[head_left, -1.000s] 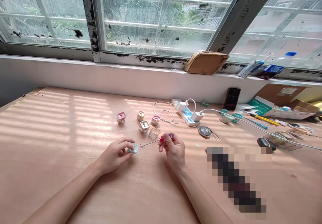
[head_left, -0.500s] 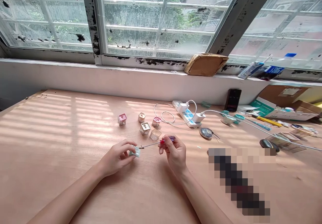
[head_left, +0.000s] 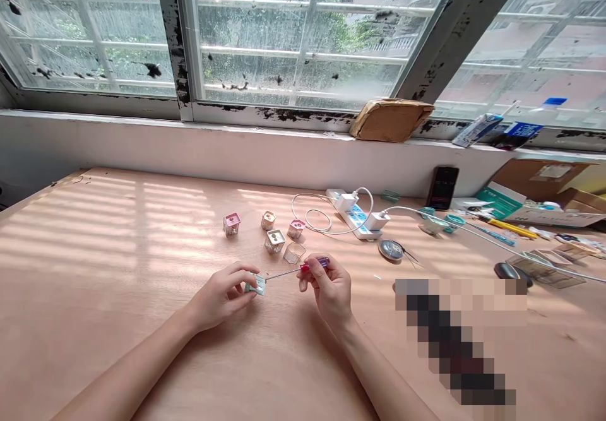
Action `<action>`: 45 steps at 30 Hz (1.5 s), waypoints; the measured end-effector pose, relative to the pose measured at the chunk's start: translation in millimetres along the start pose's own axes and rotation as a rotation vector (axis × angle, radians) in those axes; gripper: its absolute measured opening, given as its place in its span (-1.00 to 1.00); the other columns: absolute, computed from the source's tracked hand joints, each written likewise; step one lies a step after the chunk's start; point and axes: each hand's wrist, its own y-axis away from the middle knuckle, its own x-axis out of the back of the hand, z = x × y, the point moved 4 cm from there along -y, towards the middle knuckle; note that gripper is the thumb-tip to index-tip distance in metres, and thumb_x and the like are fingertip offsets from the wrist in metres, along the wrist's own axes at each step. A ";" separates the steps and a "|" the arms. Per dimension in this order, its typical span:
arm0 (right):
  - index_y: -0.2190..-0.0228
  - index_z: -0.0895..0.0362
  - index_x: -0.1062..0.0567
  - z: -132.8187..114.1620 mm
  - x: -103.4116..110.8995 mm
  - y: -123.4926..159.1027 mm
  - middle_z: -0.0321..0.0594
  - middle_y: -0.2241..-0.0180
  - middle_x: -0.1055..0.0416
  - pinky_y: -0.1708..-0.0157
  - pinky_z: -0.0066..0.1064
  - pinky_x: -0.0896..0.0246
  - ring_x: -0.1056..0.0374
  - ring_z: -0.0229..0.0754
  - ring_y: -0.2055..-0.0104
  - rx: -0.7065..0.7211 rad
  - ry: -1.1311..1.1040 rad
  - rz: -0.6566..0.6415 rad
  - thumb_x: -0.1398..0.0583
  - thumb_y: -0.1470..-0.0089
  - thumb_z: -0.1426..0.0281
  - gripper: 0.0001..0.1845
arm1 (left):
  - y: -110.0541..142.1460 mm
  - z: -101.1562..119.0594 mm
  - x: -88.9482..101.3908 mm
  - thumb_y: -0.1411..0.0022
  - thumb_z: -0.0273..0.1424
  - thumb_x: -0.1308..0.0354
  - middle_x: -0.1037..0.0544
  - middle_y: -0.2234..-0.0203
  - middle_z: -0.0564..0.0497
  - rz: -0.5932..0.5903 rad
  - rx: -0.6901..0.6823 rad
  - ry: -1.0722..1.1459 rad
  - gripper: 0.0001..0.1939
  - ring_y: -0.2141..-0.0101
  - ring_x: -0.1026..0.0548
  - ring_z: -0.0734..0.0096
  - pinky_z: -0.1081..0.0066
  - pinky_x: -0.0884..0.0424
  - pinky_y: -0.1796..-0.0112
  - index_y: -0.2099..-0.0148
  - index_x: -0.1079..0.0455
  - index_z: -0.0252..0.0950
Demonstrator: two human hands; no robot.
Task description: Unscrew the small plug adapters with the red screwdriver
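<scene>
My left hand (head_left: 220, 298) rests on the wooden table, its fingers closed around a small pale green plastic piece (head_left: 258, 284). A screwdriver (head_left: 316, 264) with a red and purple handle is gripped in my right hand (head_left: 331, 288). Its thin shaft slants left, and the tip is at the green piece's upper right edge; contact is too small to make out. Beyond my hands stand a pink-topped clear little box (head_left: 231, 223), a cream-topped one (head_left: 274, 241), a smaller cream-topped one (head_left: 267, 220) and another pink-topped one (head_left: 297, 228). A clear six-sided shell (head_left: 294, 254) lies nearest the screwdriver.
A power strip (head_left: 353, 216) with white chargers and a looped cable lies toward the wall. To its right are a round solder-like tin (head_left: 391, 250), a phone (head_left: 442, 187), teal pieces (head_left: 454, 222), a yellow cutter (head_left: 511, 228) and a carton (head_left: 534, 209). A blurred dark object lies at right.
A small dark bit seen at the screwdriver's tip no longer shows there. Both hands keep nearly the same pose and hold. The view has shifted slightly.
</scene>
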 end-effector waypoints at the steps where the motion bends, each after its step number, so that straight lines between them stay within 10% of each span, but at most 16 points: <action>1: 0.44 0.13 -0.47 0.2 -0.5 0.3 -0.24 0.57 -0.47 0.65 -0.41 -0.28 -0.32 -0.26 0.67 -0.006 -0.002 0.001 -0.36 -0.07 0.05 -0.59 | 0.0 -0.2 -0.1 -0.34 -0.41 -0.09 -0.44 -0.04 -0.13 -0.001 0.002 0.004 -0.88 0.28 -0.50 0.47 0.47 -0.51 0.32 0.12 -0.44 -0.25; 33: 0.40 0.15 -0.49 7.9 -12.2 4.3 -0.21 0.55 -0.52 0.64 -0.44 -0.28 -0.36 -0.25 0.67 -0.056 -0.056 -0.088 -0.38 -0.08 0.08 -0.61 | 0.7 11.0 1.3 -0.41 -0.48 -0.05 -0.45 -0.01 -0.14 0.017 -0.169 -0.074 -0.76 0.05 -0.50 0.30 0.32 -0.48 0.05 -0.05 -0.44 -0.19; 45: 0.48 0.15 -0.45 -3.3 1.9 -0.5 -0.25 0.60 -0.47 0.65 -0.50 -0.22 -0.30 -0.31 0.68 -0.026 -0.080 0.128 -0.38 -0.04 0.03 -0.54 | 0.2 12.5 5.2 -0.40 -0.50 -0.06 -0.47 0.00 -0.14 0.110 -0.235 -0.110 -0.74 0.03 -0.51 0.27 0.30 -0.49 0.05 -0.06 -0.43 -0.19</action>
